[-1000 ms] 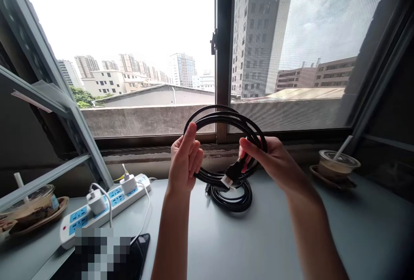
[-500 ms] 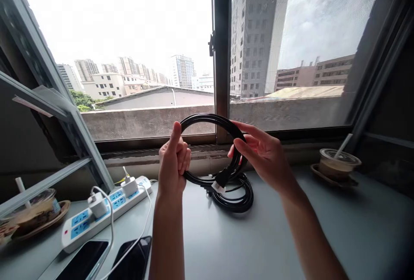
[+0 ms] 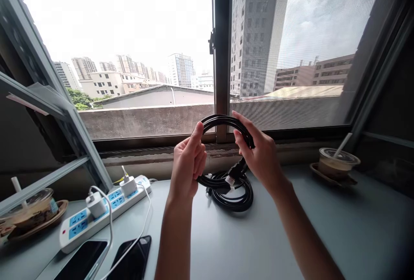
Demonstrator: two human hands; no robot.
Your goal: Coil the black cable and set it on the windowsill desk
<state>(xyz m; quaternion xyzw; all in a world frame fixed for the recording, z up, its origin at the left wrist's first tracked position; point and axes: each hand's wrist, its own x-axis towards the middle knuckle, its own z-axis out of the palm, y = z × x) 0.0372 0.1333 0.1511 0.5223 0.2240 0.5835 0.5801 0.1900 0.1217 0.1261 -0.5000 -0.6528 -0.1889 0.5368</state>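
Above the table I hold a loop of coiled black cable (image 3: pixel 223 120), with a connector (image 3: pixel 230 180) hanging at its lower right; the connector's end looks pale. My left hand (image 3: pixel 190 159) is closed round the loop's left side, thumb up along it. My right hand (image 3: pixel 257 146) curls about its right side, thumb on the near side; the other fingers are partly hidden. Below the loop, a second coil of black cable (image 3: pixel 237 206) lies on the table, partly covered by the held one.
On the left, a white power strip (image 3: pixel 93 224) holds two chargers with white cords. Two phones (image 3: pixel 131 258) lie before it. Lidded drinks with straws stand at far left and at right (image 3: pixel 336 165). A metal shelf frame (image 3: pixel 80 133) rises at left before the window.
My left hand has moved right, closer to my right hand, and the held loop has become narrower. The right hand has shifted slightly. The lower coil stays put.
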